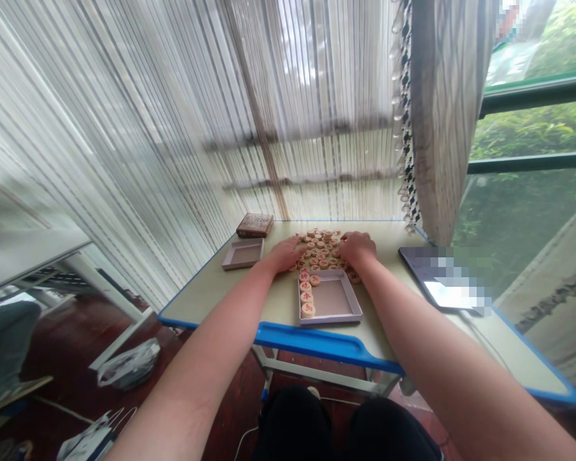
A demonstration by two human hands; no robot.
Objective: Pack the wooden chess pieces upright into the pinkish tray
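A heap of round wooden Chinese chess pieces (322,250), marked with characters, lies on the desk between my two hands. My left hand (286,253) rests at the heap's left edge, its fingers stretched out and touching pieces. At the right edge, my right hand (360,247) has bent fingers set apart against the pieces; its fingertips are partly hidden. Just in front of the heap sits a shallow open box (333,299). Pieces with red characters (306,296) stand in a column along its left side, with another piece (315,280) beside them near the top.
A second shallow box part (244,254) and a brown box (255,225) are at the desk's back left. A tablet (441,282) with a cable lies on the right. The desk (211,291) has a blue rim; striped curtains (182,128) hang behind it.
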